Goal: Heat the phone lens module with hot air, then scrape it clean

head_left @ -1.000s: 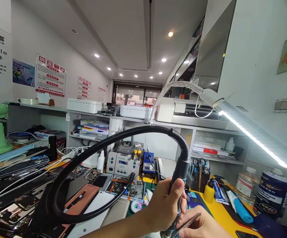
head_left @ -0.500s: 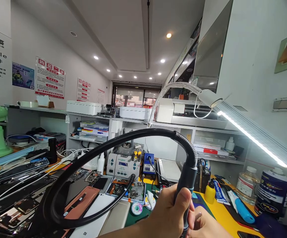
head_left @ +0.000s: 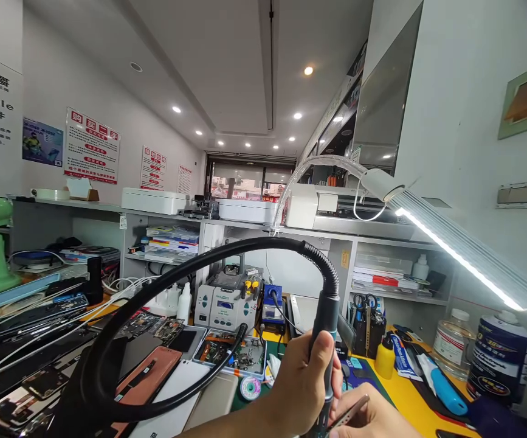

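My left hand [head_left: 296,384] is wrapped around the upright black handle of a hot air gun [head_left: 326,319], thumb lying along its side. From the handle's top a thick black hose [head_left: 227,246] arcs to the left and loops back toward a grey rework station [head_left: 227,304]. Low beside the handle, my right hand [head_left: 368,417] pinches metal tweezers [head_left: 353,409]. Their tips, the gun's nozzle end and whatever lies beneath both hands are hidden or cut off by the lower edge.
Phones and circuit boards [head_left: 167,331] crowd the left side. A tray of small parts [head_left: 233,350] and a solder spool [head_left: 250,387] lie mid-table. To the right stand a yellow bottle [head_left: 385,359], a clear bottle [head_left: 453,340] and a dark blue can [head_left: 500,359]. A lit lamp [head_left: 464,258] hangs above.
The hot air gun and my left hand have shifted left and slightly down, the hose top with them. My right hand has moved a little left, and the tweezers show more clearly.
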`<action>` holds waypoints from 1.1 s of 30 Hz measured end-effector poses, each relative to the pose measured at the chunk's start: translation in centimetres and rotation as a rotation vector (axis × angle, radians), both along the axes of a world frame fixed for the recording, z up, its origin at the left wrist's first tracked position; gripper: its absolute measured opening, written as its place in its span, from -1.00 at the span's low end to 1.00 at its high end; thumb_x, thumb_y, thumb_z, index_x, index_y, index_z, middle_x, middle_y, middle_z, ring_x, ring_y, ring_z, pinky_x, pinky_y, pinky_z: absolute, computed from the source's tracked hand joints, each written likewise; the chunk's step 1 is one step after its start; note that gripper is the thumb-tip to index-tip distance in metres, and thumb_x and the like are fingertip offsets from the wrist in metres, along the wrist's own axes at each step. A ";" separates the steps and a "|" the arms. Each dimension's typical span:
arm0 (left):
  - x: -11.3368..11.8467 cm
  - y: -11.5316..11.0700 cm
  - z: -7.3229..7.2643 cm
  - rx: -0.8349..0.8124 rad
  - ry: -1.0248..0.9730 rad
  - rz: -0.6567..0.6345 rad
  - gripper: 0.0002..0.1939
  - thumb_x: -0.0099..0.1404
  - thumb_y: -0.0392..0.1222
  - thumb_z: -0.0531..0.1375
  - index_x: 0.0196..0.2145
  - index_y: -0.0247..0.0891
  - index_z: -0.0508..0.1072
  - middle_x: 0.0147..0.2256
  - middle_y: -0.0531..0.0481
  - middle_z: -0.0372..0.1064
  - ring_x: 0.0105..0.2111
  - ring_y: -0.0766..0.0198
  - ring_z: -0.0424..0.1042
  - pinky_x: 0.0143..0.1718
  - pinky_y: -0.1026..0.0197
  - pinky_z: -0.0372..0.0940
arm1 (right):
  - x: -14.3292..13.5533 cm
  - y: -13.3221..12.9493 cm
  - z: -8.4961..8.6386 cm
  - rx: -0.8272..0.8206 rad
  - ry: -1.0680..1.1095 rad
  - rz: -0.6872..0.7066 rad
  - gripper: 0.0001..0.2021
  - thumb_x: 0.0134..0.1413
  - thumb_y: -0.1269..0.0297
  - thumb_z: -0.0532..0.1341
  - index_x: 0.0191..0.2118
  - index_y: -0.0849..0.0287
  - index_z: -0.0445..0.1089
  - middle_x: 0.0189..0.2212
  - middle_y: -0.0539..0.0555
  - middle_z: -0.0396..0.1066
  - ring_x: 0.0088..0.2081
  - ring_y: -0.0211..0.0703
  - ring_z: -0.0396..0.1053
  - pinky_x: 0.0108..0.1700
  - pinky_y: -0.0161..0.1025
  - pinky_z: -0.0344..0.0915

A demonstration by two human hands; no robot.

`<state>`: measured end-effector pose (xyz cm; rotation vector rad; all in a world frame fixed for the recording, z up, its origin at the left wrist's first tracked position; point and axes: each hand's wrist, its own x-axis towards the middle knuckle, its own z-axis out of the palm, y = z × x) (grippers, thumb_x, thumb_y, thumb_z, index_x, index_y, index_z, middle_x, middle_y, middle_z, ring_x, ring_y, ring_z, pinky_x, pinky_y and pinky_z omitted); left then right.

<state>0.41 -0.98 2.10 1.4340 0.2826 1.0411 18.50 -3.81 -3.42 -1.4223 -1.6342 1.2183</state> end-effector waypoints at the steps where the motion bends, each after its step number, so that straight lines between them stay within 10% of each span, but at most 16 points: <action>1: 0.1 -0.2 -0.1 0.005 0.000 -0.010 -0.19 0.15 0.71 0.00 -0.42 -0.21 0.27 -0.66 0.15 0.18 -0.73 0.42 0.14 -0.68 0.30 0.14 | -0.1 -0.1 0.1 0.000 0.004 0.009 -0.47 -0.37 -0.15 0.58 -0.37 0.21 0.61 -0.50 0.02 0.39 -0.44 -0.19 0.27 -0.40 -0.26 0.25; 9: -0.7 -0.9 -0.3 0.128 -0.007 -0.085 -0.28 0.35 0.55 0.02 -0.41 -0.25 0.35 -0.61 0.17 0.21 -0.66 0.42 0.22 -0.59 0.30 0.18 | -0.8 -0.9 1.4 0.021 0.029 0.066 -0.58 -0.26 0.02 0.59 -0.51 0.19 0.43 -0.57 -0.05 0.35 -0.49 -0.24 0.27 -0.39 -0.30 0.25; 20: -0.8 1.4 -1.1 0.072 -0.045 -0.081 -0.64 0.52 0.07 0.18 -0.22 -0.33 0.48 -0.48 0.15 0.35 -0.61 0.45 0.28 -0.58 0.34 0.28 | -0.4 -0.7 1.5 0.028 0.026 0.040 -0.61 -0.17 0.04 0.59 -0.29 0.25 0.67 -0.55 0.01 0.48 -0.54 -0.23 0.35 -0.48 -0.29 0.20; 33: -0.9 -0.2 -0.2 0.086 -0.007 -0.086 -0.37 0.42 0.42 0.08 -0.43 -0.25 0.35 -0.61 0.17 0.26 -0.65 0.41 0.29 -0.56 0.29 0.26 | -0.4 -0.8 2.1 0.007 0.051 0.102 -0.72 -0.13 0.09 0.59 -0.47 0.20 0.65 -0.59 -0.02 0.46 -0.53 -0.27 0.31 -0.42 -0.27 0.31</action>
